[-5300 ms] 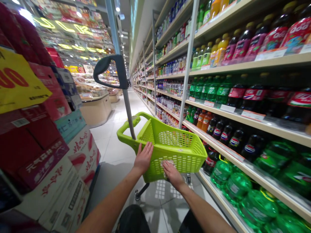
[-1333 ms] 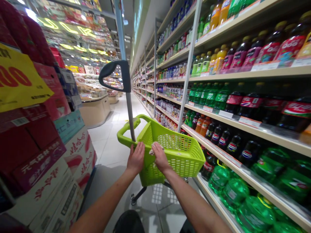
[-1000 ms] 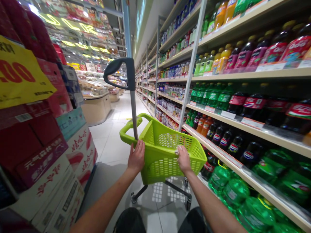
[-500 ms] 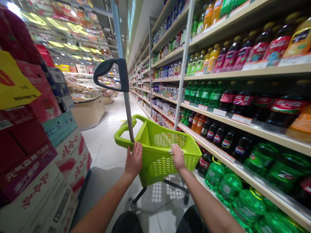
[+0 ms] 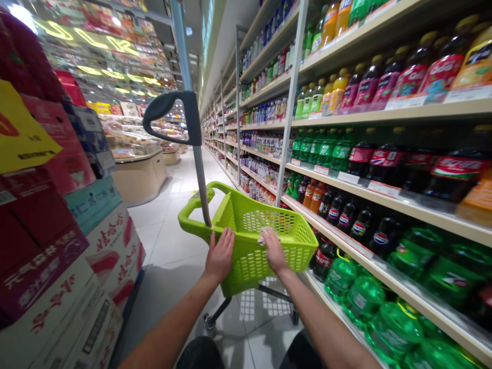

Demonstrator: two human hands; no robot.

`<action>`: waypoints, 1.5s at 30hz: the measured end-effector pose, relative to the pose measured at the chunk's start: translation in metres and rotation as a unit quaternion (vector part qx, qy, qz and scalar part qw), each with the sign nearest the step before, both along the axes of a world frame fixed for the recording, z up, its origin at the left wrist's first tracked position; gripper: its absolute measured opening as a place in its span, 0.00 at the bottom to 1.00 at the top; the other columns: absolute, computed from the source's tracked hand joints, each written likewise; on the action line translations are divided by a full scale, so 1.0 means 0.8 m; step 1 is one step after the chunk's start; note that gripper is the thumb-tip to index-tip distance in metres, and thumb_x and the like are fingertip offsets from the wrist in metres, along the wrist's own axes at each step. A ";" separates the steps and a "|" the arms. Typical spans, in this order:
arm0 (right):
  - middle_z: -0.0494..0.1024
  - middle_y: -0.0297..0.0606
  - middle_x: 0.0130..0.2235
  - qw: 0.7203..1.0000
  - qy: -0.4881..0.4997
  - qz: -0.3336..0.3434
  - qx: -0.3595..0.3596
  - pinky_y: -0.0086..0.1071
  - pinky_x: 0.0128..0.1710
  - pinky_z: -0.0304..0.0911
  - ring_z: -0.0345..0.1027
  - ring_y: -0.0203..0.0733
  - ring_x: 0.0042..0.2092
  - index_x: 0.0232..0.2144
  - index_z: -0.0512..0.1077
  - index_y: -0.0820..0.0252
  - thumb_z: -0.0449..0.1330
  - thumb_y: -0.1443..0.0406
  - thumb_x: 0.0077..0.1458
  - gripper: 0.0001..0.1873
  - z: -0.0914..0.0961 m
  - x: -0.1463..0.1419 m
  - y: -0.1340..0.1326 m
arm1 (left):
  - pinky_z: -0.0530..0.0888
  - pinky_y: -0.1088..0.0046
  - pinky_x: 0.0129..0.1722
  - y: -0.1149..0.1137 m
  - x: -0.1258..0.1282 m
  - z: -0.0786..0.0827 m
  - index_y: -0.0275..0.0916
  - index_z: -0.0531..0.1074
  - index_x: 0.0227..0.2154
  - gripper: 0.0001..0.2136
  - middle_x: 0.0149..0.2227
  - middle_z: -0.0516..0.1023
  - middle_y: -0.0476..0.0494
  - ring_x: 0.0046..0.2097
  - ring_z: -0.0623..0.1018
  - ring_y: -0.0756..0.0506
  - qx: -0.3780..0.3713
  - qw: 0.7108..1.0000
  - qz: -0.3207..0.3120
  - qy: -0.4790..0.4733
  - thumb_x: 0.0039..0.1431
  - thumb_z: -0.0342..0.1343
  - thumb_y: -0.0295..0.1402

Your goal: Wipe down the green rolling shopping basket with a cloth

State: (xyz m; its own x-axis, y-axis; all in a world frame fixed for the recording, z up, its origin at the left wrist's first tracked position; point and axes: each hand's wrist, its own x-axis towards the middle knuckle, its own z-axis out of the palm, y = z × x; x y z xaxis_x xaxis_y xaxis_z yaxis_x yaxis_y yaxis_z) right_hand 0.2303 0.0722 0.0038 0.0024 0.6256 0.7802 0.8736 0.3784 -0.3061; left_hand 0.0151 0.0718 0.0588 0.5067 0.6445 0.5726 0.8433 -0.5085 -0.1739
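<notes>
A lime-green plastic basket trolley (image 5: 269, 225) stands on wheels in the aisle in front of me, with a grey pull handle (image 5: 169, 115) rising on a pole at its left. My left hand (image 5: 220, 253) lies flat against the basket's near left corner, fingers stretched up to the rim. My right hand (image 5: 273, 251) presses a small whitish cloth (image 5: 263, 239) onto the near rim, fingers closed over it. The inside of the basket looks empty.
Long shelves (image 5: 384, 197) of soft-drink bottles run along the right, with green bottles (image 5: 384, 323) low by my right arm. Stacked red and white cartons (image 5: 69, 266) with a yellow price sign (image 5: 23, 138) stand at the left. A tiled aisle (image 5: 172, 220) leads to a counter (image 5: 138, 177).
My right hand with the cloth went from the basket's near wall up to the rim, out to its right part, then back left towards the middle. My left hand stayed at the corner.
</notes>
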 end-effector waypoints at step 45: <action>0.65 0.40 0.55 0.999 -0.024 -0.016 -0.022 0.38 0.57 0.51 0.51 0.38 0.58 0.49 0.66 0.61 0.42 0.74 0.52 0.24 -0.020 0.056 -0.022 | 0.42 0.53 0.60 -0.006 0.040 -0.014 0.29 0.58 0.54 0.27 0.59 0.55 0.38 0.61 0.54 0.41 -0.061 0.997 -0.024 0.034 0.48 0.40 0.25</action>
